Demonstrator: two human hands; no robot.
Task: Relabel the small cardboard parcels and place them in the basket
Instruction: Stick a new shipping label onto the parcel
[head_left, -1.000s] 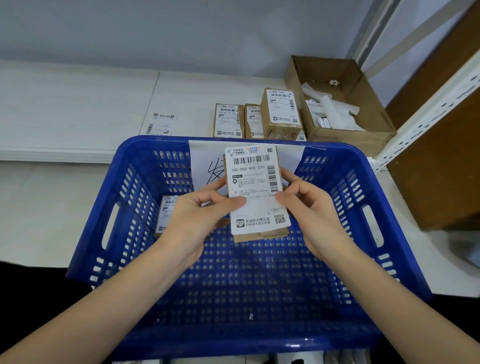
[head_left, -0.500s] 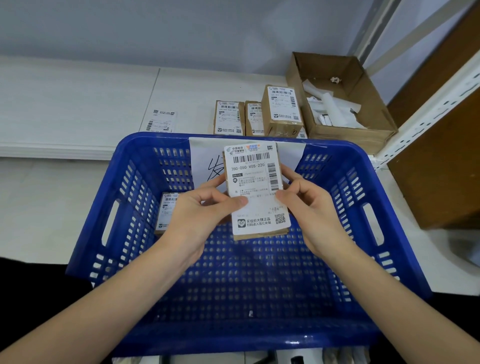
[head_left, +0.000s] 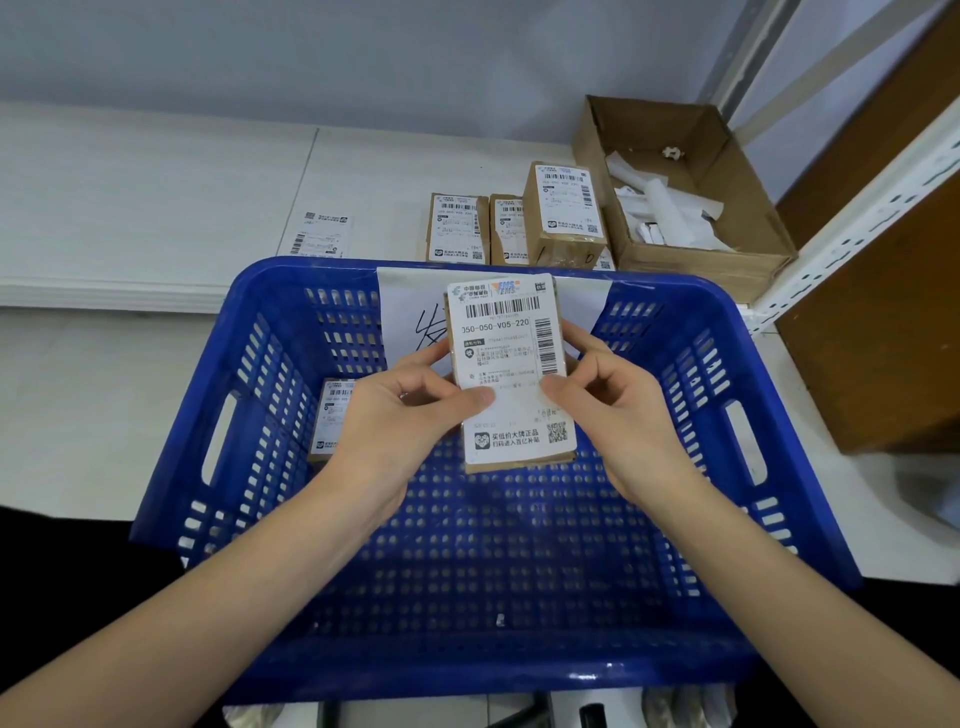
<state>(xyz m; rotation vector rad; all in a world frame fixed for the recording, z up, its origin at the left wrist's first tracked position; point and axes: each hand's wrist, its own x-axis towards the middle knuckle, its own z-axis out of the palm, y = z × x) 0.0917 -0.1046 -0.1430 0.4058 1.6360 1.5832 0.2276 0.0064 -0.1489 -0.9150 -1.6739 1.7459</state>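
Note:
I hold a small cardboard parcel (head_left: 511, 374) above the blue plastic basket (head_left: 270, 426), its white shipping label facing me. My left hand (head_left: 400, 421) grips its left edge, thumb pressed on the label. My right hand (head_left: 618, 410) grips the right edge the same way. One labelled parcel (head_left: 332, 415) lies inside the basket at the left, partly hidden behind my left hand. Three more labelled parcels (head_left: 566, 208) stand on the white table behind the basket.
A loose label sheet (head_left: 320, 235) lies on the table at the back left. An open cardboard box (head_left: 727, 249) with white backing strips sits at the back right. A white shelf upright (head_left: 857, 228) and brown board stand on the right. A handwritten paper sign (head_left: 410, 312) hangs on the basket's far wall.
The parcel and both hands have stayed nearly in place; both thumbs have slid slightly down over the label, which lies flatter on the box.

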